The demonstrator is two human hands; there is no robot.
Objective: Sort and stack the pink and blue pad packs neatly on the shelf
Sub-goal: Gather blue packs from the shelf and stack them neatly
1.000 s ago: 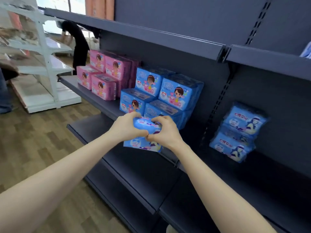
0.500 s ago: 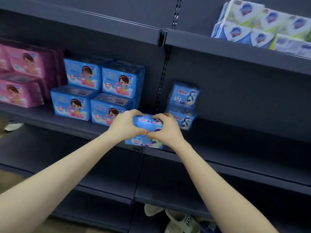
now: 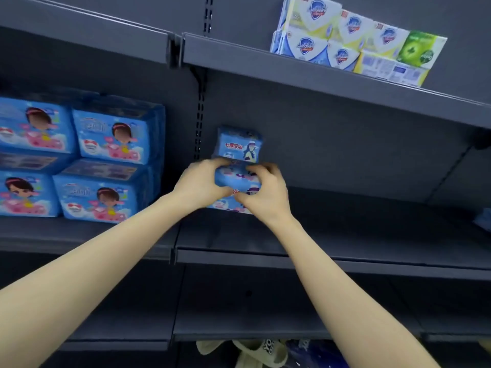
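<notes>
Left hand (image 3: 202,184) and right hand (image 3: 265,193) clamp the blue pad pack (image 3: 236,179) by its ends, long axis sideways, just before the blue stack (image 3: 239,144) on the shelf (image 3: 358,235).

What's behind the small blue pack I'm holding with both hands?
A matching small blue pad pack shows above and behind the held pack, before the shelf's back panel. Anything lower behind it is covered by the pack, the left hand and the right hand.

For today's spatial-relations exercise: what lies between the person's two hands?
In the head view, a blue pad pack, held by the left hand and right hand.
</notes>
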